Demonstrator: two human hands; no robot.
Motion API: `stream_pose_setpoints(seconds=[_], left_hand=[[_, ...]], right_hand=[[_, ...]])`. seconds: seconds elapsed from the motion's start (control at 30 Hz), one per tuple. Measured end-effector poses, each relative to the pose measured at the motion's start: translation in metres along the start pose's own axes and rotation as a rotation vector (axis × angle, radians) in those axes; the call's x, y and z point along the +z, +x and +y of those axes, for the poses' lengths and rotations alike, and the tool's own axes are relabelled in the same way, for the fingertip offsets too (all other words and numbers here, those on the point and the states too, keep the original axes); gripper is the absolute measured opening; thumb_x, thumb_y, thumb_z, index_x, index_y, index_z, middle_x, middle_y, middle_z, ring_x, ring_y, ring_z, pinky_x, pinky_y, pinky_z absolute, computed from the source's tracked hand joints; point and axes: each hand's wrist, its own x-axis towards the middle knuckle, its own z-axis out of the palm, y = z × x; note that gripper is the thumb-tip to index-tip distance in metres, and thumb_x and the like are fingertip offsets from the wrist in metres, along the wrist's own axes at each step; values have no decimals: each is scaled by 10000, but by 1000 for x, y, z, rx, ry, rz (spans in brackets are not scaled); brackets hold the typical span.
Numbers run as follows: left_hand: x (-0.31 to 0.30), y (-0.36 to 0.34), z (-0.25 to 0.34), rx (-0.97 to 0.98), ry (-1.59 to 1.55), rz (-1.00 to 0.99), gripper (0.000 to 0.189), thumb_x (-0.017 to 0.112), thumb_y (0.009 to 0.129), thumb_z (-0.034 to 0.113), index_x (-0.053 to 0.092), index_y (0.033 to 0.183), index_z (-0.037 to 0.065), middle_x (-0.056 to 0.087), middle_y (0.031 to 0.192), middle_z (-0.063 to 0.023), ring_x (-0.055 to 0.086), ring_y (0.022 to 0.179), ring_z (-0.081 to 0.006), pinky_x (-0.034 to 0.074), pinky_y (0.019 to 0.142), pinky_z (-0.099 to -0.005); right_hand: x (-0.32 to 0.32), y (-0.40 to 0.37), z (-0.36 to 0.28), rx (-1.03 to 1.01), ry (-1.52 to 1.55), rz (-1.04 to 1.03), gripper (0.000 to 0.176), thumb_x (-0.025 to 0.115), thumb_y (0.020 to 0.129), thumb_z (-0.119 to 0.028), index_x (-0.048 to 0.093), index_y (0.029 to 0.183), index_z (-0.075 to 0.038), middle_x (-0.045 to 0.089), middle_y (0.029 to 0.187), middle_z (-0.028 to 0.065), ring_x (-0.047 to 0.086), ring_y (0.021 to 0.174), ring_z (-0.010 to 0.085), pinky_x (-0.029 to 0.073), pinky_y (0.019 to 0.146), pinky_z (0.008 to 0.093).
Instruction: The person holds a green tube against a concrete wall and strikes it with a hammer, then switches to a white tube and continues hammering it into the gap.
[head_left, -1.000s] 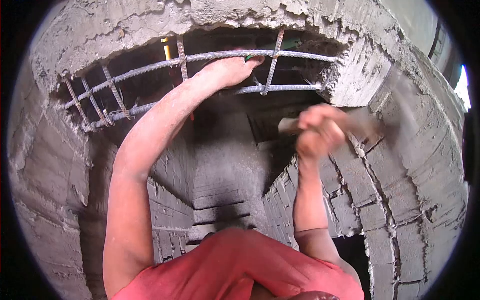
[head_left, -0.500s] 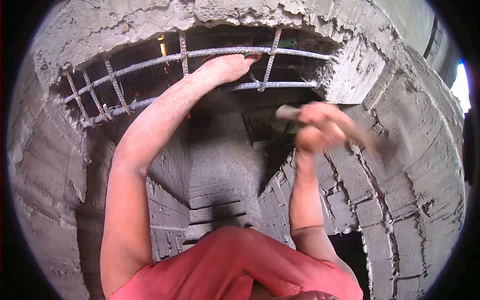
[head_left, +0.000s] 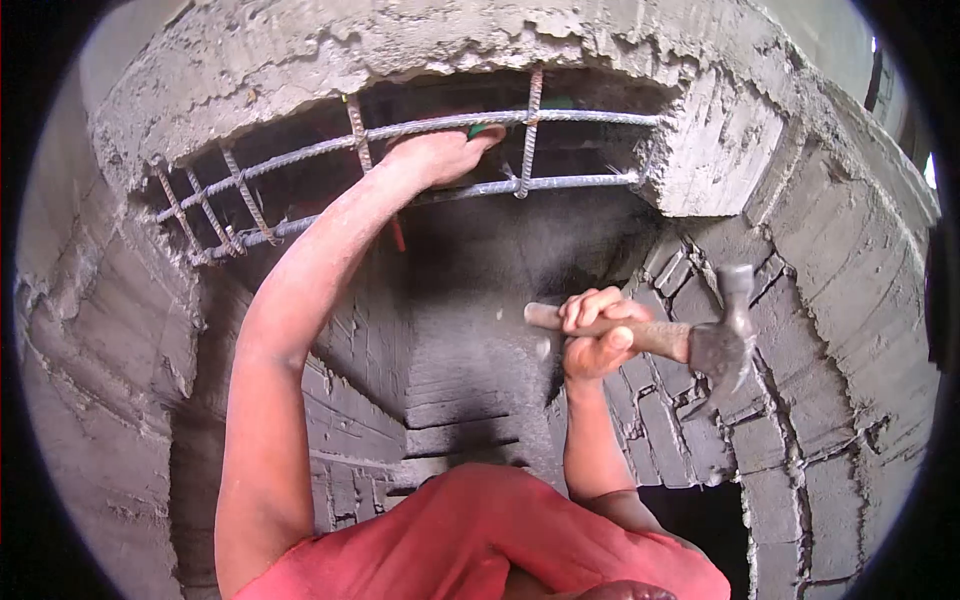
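Head view: the right hand [head_left: 600, 330] grasps a claw hammer [head_left: 660, 338] by its handle, fingers wrapped around the grip and thumb laid along it. The hammer lies to the right of centre, in front of the block-patterned wall [head_left: 820, 390] and well apart from the left hand [head_left: 440, 158]. Its long axis runs crosswise, dipping slightly toward the right: handle butt to the left of the fist, hammer head to the right. The striking face points toward the top of the view, the claw toward the bottom. The left hand is raised to the opening beneath the broken concrete edge [head_left: 440, 50], between the upper reinforcing bar [head_left: 600, 118] and the lower reinforcing bar [head_left: 585, 182]. Its fingers are bent at a green object [head_left: 476, 131]; most of the finger surfaces are hidden, so whether they are closed around this object cannot be told. Governing relation: the green object lies up and to the left of the hammer head, with the left hand directly at it and the right hand lower and farther off. A vertical reinforcing bar [head_left: 531, 135] stands just to the right of the left fingertips.
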Motion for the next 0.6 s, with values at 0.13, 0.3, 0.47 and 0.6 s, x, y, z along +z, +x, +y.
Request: stream_pose_setpoints(seconds=[0.13, 0.3, 0.47, 0.6], left_hand=[[0, 0, 9, -112, 24, 32, 755, 298, 953, 648, 455, 1398, 59, 466, 1416, -211, 431, 1325, -362, 340, 1111, -422], [17, 26, -26, 104, 63, 30, 564, 511, 931, 246, 355, 1445, 73, 468, 1400, -221, 439, 1308, -365, 382, 1079, -425], [14, 23, -34, 215, 77, -41, 671, 645, 842, 88, 337, 1437, 55, 496, 1360, -229, 473, 1262, -393, 415, 1040, -441], [30, 34, -50, 256, 152, 93, 641, 643, 858, 101, 352, 1427, 59, 480, 1372, -232, 467, 1271, -390, 427, 1027, -430]], right_hand=[[-22, -7, 6, 79, -41, 39, 420, 604, 922, -476, 416, 988, -106, 459, 690, 67, 473, 523, 164, 462, 502, 317], [-30, 14, -12, 456, -42, 44, 339, 552, 963, -350, 459, 906, -30, 478, 694, 61, 484, 561, 125, 426, 493, 256], [-45, 13, -10, 561, -60, -47, 294, 540, 955, -315, 464, 902, -36, 483, 682, 38, 480, 549, 118, 416, 498, 248], [-57, -4, 1, 536, 30, -85, 403, 595, 928, -412, 462, 950, -32, 479, 716, 74, 467, 541, 126, 441, 488, 269]])
